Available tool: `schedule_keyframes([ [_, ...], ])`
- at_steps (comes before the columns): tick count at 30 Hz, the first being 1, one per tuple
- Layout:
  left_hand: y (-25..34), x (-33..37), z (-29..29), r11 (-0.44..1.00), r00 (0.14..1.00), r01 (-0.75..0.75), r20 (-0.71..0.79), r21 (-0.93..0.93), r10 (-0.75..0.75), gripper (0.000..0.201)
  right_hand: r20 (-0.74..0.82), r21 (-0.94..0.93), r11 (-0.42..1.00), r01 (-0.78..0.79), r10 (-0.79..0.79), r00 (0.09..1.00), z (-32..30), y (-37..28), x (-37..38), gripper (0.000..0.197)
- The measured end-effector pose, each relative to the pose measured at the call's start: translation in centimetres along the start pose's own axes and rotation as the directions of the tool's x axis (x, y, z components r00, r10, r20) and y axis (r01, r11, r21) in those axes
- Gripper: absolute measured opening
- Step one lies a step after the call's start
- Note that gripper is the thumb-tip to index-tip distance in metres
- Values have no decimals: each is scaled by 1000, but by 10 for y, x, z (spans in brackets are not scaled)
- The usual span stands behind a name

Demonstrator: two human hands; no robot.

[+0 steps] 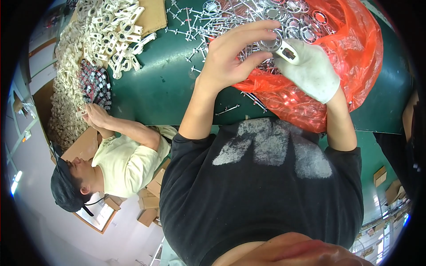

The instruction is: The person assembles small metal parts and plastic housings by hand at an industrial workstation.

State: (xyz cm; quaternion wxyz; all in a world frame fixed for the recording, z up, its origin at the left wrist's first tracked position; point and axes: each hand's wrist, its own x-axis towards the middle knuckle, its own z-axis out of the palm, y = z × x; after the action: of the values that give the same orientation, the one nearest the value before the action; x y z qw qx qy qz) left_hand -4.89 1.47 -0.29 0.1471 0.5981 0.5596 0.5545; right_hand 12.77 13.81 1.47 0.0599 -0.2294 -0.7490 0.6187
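Observation:
My gloved right hand [310, 73] is closed on a white plastic piece [289, 52], a short handle with a dark slot and a round end. At that round end sits a chrome ring [270, 44]. My bare left hand [237, 55] curls its thumb and fingers around the ring from the left. Both hands are above an open red plastic bag [364, 57]. Shiny chrome rings [308, 33] and thin chrome sprues [202, 22] spill over the bag and the table beneath.
The green table [164, 84] holds a heap of white plastic pieces [120, 35] at the far left. Beside it lies a cluster of small dark and grey parts [95, 84]. A co-worker in a pale shirt [128, 164] handles pieces there. Cardboard boxes [148, 204] stand behind that person.

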Motion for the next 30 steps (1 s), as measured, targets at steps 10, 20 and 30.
schedule_keyframes([
  [10,12,-1,4,991,983,-115,138,-61,123,55,264,118,965,-232,195,945,-15,-22,0,30],
  [20,12,-1,12,976,986,-6,164,-219,43,76,5,72,997,6,-6,1000,2,-10,-2,32],
  [30,9,-5,20,731,955,295,164,-615,-247,33,-21,-439,875,206,-239,971,4,-11,-6,21],
])
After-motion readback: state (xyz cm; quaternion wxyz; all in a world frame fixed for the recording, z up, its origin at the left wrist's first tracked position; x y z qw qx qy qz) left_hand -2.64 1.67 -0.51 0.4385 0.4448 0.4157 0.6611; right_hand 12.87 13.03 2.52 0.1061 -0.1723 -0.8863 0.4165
